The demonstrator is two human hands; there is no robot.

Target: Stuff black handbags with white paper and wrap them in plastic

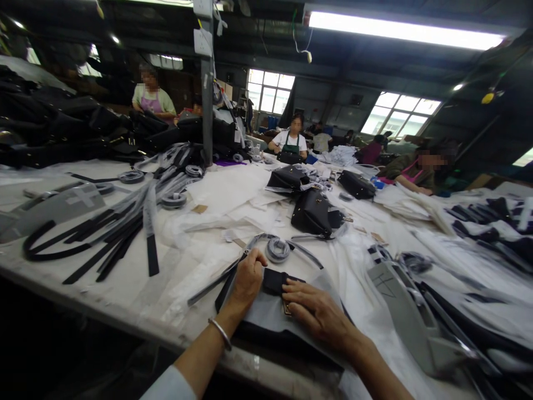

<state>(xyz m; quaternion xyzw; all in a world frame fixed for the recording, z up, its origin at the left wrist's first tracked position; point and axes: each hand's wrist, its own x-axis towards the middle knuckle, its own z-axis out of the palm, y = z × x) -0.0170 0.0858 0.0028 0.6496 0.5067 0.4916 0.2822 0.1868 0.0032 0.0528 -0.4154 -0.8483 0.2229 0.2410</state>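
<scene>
A black handbag [287, 339] lies at the table's front edge, with a translucent white sheet [266, 308] over part of it. My left hand [246, 280] is closed at the bag's upper left edge; what its fingers grip is hidden. Spread flat, my right hand [318, 311] rests on the bag's dark flap [273, 280], partly covering a gold-coloured metal fitting [287, 307]. Just beyond the bag lies a plastic-wrapped coiled strap [277, 250].
Left are plastic-wrapped black straps [152, 253] and a grey piece with a taped cross [62, 205]. Finished black bags [312, 214] stand farther back. A grey bin [412, 316] is at right. Across the table, a person in a green apron [290, 145] handles a bag.
</scene>
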